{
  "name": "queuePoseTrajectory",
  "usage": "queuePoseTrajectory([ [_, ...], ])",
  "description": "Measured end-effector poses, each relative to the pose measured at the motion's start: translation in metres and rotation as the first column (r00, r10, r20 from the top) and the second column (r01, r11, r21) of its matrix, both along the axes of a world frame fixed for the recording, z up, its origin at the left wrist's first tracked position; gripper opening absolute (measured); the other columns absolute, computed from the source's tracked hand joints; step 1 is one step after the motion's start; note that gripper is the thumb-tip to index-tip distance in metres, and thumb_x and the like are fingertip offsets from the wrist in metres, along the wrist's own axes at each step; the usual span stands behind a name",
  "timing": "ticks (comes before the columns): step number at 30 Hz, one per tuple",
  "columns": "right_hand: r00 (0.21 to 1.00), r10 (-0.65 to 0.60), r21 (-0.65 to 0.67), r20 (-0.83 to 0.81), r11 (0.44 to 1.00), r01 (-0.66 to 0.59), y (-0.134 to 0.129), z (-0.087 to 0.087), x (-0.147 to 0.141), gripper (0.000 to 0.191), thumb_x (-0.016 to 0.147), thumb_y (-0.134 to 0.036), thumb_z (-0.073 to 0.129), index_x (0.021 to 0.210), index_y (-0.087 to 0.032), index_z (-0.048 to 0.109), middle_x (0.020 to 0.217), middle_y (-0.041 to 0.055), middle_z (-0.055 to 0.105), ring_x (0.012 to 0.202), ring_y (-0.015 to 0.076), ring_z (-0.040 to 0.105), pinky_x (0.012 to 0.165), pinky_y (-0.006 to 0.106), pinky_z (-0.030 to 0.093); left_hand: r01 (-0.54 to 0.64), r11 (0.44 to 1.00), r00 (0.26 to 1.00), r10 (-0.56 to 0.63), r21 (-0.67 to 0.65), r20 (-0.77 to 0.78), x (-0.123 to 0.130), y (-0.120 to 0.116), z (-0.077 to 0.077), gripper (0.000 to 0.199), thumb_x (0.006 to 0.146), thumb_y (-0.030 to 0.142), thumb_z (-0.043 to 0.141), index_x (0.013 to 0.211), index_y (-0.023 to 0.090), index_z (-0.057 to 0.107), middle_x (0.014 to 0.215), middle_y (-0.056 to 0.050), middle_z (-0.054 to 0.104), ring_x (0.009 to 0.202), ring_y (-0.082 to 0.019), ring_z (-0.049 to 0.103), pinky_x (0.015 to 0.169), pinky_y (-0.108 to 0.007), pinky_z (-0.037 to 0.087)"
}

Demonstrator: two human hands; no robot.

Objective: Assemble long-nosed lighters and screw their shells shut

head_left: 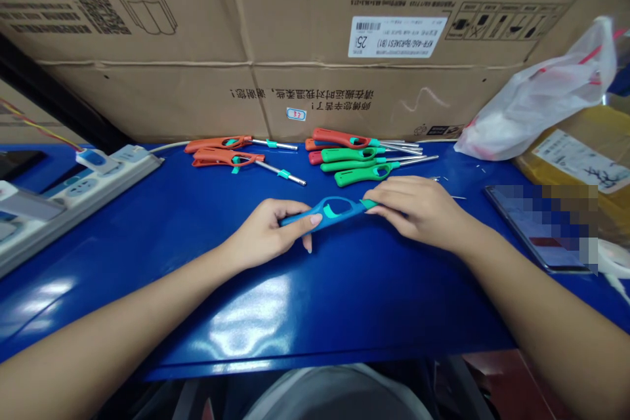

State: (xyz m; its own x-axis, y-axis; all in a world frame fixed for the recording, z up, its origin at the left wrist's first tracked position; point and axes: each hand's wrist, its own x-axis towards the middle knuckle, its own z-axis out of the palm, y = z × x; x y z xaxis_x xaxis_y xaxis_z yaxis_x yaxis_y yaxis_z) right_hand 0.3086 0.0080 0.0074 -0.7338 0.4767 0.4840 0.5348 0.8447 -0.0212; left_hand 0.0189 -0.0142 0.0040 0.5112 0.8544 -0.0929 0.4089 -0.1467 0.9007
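A blue long-neck lighter (341, 207) with a teal trigger is held level above the table between both hands. My left hand (268, 231) is closed round its handle, thumb on the near side below the trigger loop. Fingers of my right hand (418, 210) pinch the green collar (367, 204) at its front end; the rest of that end is hidden behind them. Just beyond lie green lighters (361, 174) and red lighters (339, 138) in a pile, metal tubes pointing right. Two orange lighters (226, 157) lie to the left, with teal bits on their tubes.
Power strips (83, 187) with plugs lie along the left of the blue table (236, 315). Cardboard (295, 6) stands upright across the back. At right are a phone (536, 230), a white plastic bag (546, 92) and a yellow-wrapped parcel (575, 170).
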Motion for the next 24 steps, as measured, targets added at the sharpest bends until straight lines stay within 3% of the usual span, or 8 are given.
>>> queuePoseTrajectory([
  [3, 0.999, 0.034, -0.026, 0.014, 0.999, -0.034, -0.004, 0.0, -0.003, 0.02, 0.101, -0.024, 0.055, 0.106, -0.017, 0.073, 0.097, 0.0095, 0.078, 0.086, 0.0201, 0.072, 0.078, 0.032, 0.056, 0.022, 0.992, 0.999, -0.017, -0.122, 0.039, 0.0, -0.001, 0.001, 0.052, 0.097, 0.055, 0.057, 0.068, 0.013, 0.069, 0.041, 0.006, 0.036, 0.038, -0.006, 0.029, 0.039, -0.02, 0.019],
  [11, 0.991, 0.008, 0.012, 0.135, 1.0, -0.01, -0.012, 0.001, -0.01, 0.025, 0.103, -0.019, 0.045, 0.104, -0.015, 0.07, 0.091, 0.0103, 0.076, 0.078, 0.0199, 0.069, 0.068, 0.031, 0.05, 0.043, 0.975, 0.997, -0.027, -0.219, 0.074, 0.0, -0.002, 0.0, 0.053, 0.093, 0.059, 0.061, 0.066, 0.013, 0.067, 0.043, 0.004, 0.043, 0.036, -0.005, 0.03, 0.039, -0.02, 0.019],
  [18, 0.977, 0.025, 0.006, 0.213, 1.0, -0.027, -0.014, -0.005, -0.013, 0.025, 0.103, -0.019, 0.044, 0.098, -0.014, 0.069, 0.081, 0.0077, 0.07, 0.068, 0.0182, 0.062, 0.062, 0.03, 0.044, 0.066, 0.996, 0.994, -0.06, 0.06, -0.094, 0.0, -0.005, 0.006, 0.045, 0.096, 0.045, 0.059, 0.065, 0.013, 0.066, 0.061, -0.003, 0.066, 0.054, -0.01, 0.052, 0.055, -0.02, 0.037],
  [24, 0.994, 0.02, -0.054, 0.105, 0.998, -0.015, -0.01, -0.016, -0.015, 0.022, 0.103, -0.023, 0.049, 0.104, -0.013, 0.068, 0.09, 0.0095, 0.074, 0.076, 0.02, 0.068, 0.068, 0.03, 0.049, 0.064, 0.992, 0.988, -0.048, 0.111, -0.144, -0.001, -0.002, 0.003, 0.041, 0.097, 0.043, 0.059, 0.068, 0.014, 0.066, 0.063, -0.002, 0.068, 0.056, -0.011, 0.057, 0.056, -0.019, 0.04],
])
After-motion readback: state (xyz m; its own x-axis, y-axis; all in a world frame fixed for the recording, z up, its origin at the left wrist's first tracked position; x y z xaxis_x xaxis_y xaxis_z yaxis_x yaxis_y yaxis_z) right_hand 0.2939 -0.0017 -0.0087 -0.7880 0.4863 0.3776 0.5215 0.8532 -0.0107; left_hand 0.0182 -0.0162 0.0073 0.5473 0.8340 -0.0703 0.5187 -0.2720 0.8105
